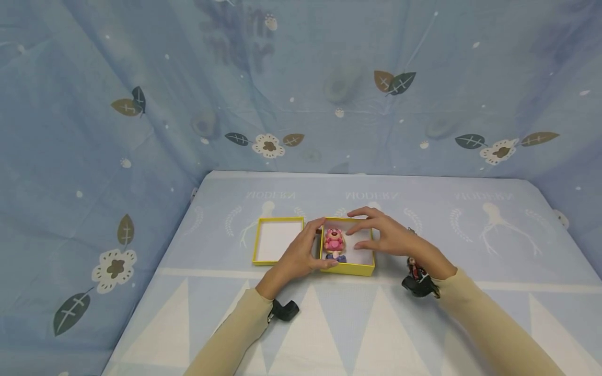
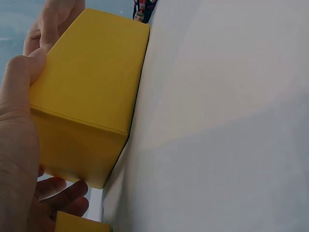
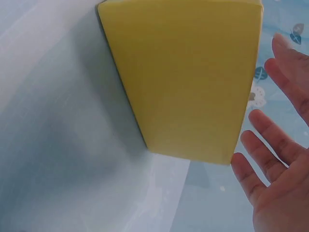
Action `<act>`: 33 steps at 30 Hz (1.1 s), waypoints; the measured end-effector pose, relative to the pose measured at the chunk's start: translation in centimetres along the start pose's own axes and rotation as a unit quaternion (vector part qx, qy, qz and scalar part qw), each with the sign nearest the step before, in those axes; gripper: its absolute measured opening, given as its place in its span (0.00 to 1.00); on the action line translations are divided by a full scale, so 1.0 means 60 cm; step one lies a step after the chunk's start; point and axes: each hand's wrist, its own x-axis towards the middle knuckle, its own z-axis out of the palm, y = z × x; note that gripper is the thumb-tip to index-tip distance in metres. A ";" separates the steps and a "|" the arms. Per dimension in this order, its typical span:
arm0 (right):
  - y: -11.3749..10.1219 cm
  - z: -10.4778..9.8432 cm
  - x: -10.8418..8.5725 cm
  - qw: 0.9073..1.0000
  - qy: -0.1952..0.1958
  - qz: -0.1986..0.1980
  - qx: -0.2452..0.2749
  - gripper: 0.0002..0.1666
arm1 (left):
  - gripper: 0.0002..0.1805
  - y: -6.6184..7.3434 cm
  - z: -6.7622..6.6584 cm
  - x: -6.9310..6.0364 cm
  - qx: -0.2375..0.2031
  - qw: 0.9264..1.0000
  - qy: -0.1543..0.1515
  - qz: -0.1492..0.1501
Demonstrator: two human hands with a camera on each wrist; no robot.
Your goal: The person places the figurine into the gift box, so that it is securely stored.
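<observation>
Yellow box [image 1: 355,269] pinched at side by left hand [image 1: 298,255]; right hand [image 1: 386,234] above, grip spread.

Smooth yellow box [image 1: 356,269], glossy plastic-looking figurine [image 1: 334,243]

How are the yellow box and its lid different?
The box has tall walls, while the lid is shallow. The box has a pink toy inside; the lid shows only a bare white inside. The left hand grips the box, which sits to the right of the lid. Both have yellow rims and lie open side up.
</observation>
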 end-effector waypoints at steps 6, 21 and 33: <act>0.008 -0.008 -0.017 1.000 0.021 0.011 -0.013 0.16 | 0.59 0.003 0.000 -0.002 -0.006 1.000 0.000 -0.004; 0.040 -0.041 -0.091 0.992 0.063 0.096 -0.043 0.24 | 0.59 0.000 0.000 0.001 -0.004 1.000 0.000 0.008; 0.086 -0.058 -0.145 0.982 0.123 0.096 -0.103 0.29 | 0.59 0.003 0.001 -0.001 0.003 1.000 -0.003 -0.002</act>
